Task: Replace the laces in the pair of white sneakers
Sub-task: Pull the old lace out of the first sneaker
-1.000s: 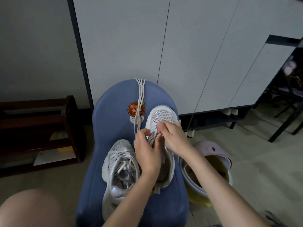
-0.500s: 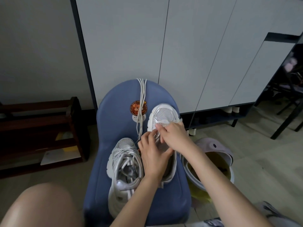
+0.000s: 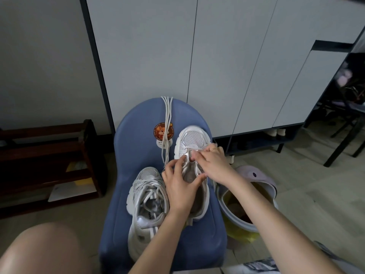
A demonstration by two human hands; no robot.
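Both hands pinching at the unlaced sneaker (image 3: 194,155) on the chair (image 3: 138,139): left grip (image 3: 180,184) on its tongue, right grip (image 3: 214,165) at the eyelets. Spare laces (image 3: 166,123) just beyond; limp, light, best taken by the stiff tips

White mesh-toed sneaker (image 3: 192,139), silvery glossy tongue; laced white sneaker (image 3: 147,196), shiny heel; matt blue plastic stool (image 3: 138,135); white woven laces (image 3: 166,115); dark wooden rack (image 3: 49,155).
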